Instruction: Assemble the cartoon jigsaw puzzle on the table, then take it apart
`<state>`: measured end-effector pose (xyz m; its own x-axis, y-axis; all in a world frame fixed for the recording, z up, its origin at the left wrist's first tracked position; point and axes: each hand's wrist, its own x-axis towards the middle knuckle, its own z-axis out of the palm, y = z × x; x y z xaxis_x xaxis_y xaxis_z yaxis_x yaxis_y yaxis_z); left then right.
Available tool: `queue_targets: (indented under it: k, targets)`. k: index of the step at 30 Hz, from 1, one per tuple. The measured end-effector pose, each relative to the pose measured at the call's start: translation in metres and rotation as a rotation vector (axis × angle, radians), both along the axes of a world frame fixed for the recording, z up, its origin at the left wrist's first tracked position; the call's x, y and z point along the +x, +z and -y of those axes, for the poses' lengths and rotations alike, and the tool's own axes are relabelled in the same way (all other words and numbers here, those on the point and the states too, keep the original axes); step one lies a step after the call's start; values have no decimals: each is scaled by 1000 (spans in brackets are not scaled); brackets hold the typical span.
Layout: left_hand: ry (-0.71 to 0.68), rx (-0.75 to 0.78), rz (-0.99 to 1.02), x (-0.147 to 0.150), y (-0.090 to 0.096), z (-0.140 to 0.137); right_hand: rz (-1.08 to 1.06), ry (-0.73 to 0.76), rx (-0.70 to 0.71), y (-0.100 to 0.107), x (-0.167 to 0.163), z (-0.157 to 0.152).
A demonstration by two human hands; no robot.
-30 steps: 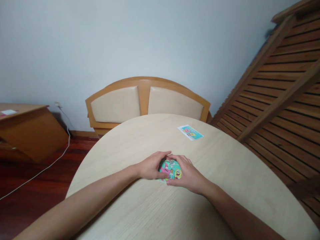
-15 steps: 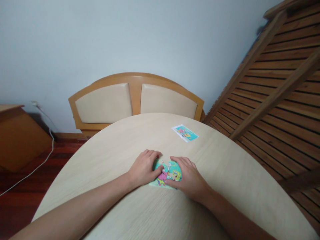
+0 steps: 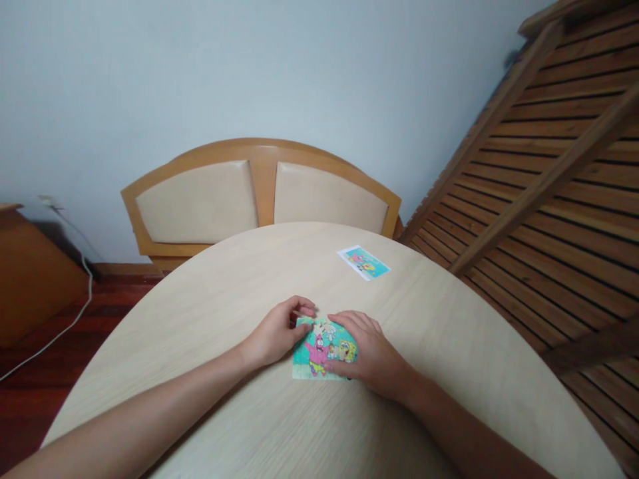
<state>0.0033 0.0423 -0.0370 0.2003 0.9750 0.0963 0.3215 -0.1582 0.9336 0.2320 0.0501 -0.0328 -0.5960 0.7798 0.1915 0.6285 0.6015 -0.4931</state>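
A small jigsaw puzzle [image 3: 318, 352] with a turquoise cartoon picture lies on the round table. Its picture has a pink starfish figure on the left and a yellow square figure on the right. My right hand [image 3: 372, 352] is wrapped over its right side, thumb on the picture and fingers along the far edge, hiding that end. At the far left corner is my left hand [image 3: 282, 332], its thumb touching the corner and its bent fingers apart from the thumb. A pale patch shows at the puzzle's far edge, close to the left fingertips.
Farther back on the table [image 3: 239, 286] lies a white-bordered card [image 3: 364, 263] with a similar picture. Beyond the table edge stands a padded wooden headboard [image 3: 267, 183] against the wall. Wooden slats [image 3: 524, 199] lean at the right. A white cable [image 3: 82, 309] hangs at the left.
My left hand has drawn back leftward off the picture, uncovering the puzzle's left side and the pink figure. My right hand keeps its hold. The whole view has shifted slightly.
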Motion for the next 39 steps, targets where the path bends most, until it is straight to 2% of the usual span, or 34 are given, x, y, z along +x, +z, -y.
queue_targets:
  k: [4,9,15,21,27,30,33,36,39]
  targets:
    - [-21,-97,152,2,-2,0,-13,15,22,2,0,2]
    - [-90,-218,188,2,0,9,-40,35,36,3,-1,3]
    - [-59,-134,101,3,10,16,-35,33,31,4,-1,2]
    - [0,-60,119,-1,16,12,57,130,16,9,6,6]
    - [-2,-23,116,-11,9,2,88,153,163,8,8,14]
    - [-39,114,-56,-11,8,7,66,154,226,6,6,15]
    - [-161,280,-327,-9,12,17,42,186,268,5,5,13]
    - [-306,315,-514,-6,16,25,30,229,275,5,4,11]
    - [-320,357,-576,-2,19,26,28,175,225,7,3,11]
